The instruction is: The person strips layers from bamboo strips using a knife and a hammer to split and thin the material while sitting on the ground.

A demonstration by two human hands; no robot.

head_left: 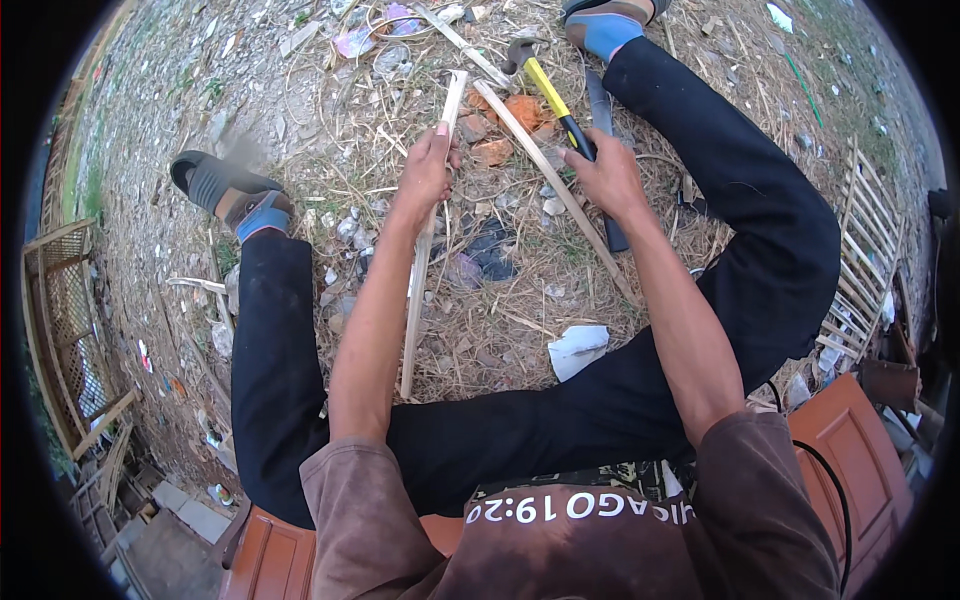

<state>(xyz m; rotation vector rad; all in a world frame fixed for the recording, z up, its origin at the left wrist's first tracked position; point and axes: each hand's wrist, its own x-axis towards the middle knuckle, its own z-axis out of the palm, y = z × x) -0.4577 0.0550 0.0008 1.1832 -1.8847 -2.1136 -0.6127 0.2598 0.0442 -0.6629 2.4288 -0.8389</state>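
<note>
My left hand [430, 170] is closed around a pale wooden strip [418, 290], which runs lengthwise away from me with its far end past my fingers. In my right hand [606, 175] is a claw hammer [545, 88], gripped by its black and yellow handle with the metal head pointing away. Between the hands a second wooden strip [540, 160] lies slanted on the ground. Just beyond my right hand, a machete [600, 105] with a dark blade lies partly hidden under the hand. Broken orange bricks [492, 152] sit between the two strips.
My legs in black trousers [275, 330] spread to both sides. Another wooden strip [462, 48] lies farther off. A white scrap [578, 350] rests near my right thigh. Slatted bamboo [862, 255] is at far right, a lattice frame [70, 330] at far left. Dry straw and stones cover the ground.
</note>
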